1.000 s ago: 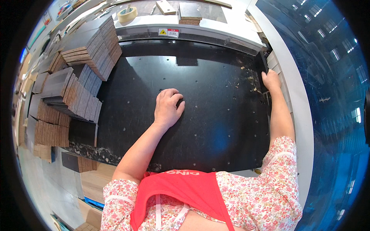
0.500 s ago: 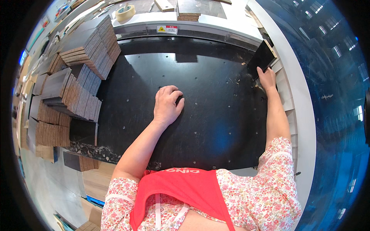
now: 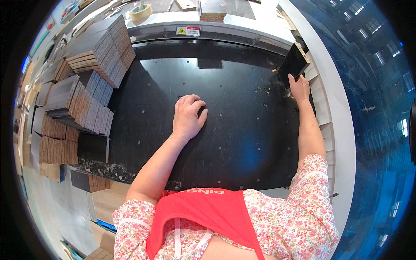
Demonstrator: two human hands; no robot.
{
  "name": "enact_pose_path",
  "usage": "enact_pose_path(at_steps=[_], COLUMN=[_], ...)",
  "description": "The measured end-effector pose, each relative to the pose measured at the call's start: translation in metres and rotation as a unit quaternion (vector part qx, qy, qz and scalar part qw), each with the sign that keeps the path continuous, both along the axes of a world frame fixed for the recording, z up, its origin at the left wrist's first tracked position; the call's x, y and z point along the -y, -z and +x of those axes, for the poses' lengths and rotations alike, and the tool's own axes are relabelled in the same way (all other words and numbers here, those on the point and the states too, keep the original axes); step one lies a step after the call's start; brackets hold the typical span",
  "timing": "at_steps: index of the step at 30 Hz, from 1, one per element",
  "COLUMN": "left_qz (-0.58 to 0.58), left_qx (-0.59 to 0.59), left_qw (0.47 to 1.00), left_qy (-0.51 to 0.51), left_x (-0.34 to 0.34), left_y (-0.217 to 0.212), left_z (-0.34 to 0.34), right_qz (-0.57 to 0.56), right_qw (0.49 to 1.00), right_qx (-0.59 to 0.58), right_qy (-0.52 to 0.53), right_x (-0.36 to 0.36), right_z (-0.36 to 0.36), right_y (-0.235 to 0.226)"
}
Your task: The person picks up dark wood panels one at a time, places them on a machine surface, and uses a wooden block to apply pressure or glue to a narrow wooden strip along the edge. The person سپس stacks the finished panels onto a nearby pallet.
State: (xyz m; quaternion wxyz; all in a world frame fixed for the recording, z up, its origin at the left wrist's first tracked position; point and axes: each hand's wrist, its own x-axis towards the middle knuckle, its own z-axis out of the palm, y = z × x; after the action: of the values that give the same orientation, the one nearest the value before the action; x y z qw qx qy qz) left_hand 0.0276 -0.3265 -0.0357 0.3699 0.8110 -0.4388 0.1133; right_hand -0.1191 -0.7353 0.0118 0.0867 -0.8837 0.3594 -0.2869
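In the head view, the left hand point(image 3: 188, 116) lay palm-down near the middle of the wide black perforated machine bed point(image 3: 242, 143), fingers curled loosely and gripping nothing, apparently bracing the person's lean across the surface. The right hand point(image 3: 300, 88) reached to the bed's far right corner and gripped the lower edge of a flat black rectangular board point(image 3: 294, 63), tilted up off the bed beside the white side rail point(image 3: 331, 99), probably to lift it free. Stacks of brown-edged cut boards point(image 3: 102, 52) sat along the left, with 1 roll of beige tape point(image 3: 141, 12) beyond.
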Motion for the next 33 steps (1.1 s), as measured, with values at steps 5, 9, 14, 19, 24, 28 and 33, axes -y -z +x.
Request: enact_pose_path(at_steps=[5,9,14,19,24,28,33], left_qz=[-0.005,0.005,-0.002,0.009,-0.003,-0.013,-0.004], left_qx=[0.002,-0.002,-0.020,0.000,-0.010,-0.012,-0.017], left_qw=[1.000,1.000,1.000,1.000,1.000,1.000,1.000], left_qy=[0.000,-0.003,-0.003,-0.005,-0.005,-0.001,-0.004], left_x=[0.001,0.000,-0.003,-0.005,-0.004,-0.002,-0.002], left_y=[-0.001,-0.003,-0.002,-0.004,0.001,0.003,0.002], left_z=[0.000,0.000,0.000,0.001,0.002,0.002,0.000], right_qz=[0.003,0.020,-0.013,-0.308,-0.482,-0.465,-0.437], right_qw=[0.999,0.999,0.996,0.933,0.814,0.804,0.813], right_qx=[-0.035,-0.023,-0.068,-0.169,-0.303,-0.362,-0.383], right_qy=[-0.023,-0.037,-0.053,-0.079,-0.112,-0.082,-0.046], right_x=[0.001,0.010,-0.012,-0.030,-0.030,-0.024,-0.024], right_z=[0.000,0.004,0.015,0.016,0.016,0.006,-0.013], right_y=[0.003,0.017,0.011,-0.053,-0.059,-0.047,-0.038])
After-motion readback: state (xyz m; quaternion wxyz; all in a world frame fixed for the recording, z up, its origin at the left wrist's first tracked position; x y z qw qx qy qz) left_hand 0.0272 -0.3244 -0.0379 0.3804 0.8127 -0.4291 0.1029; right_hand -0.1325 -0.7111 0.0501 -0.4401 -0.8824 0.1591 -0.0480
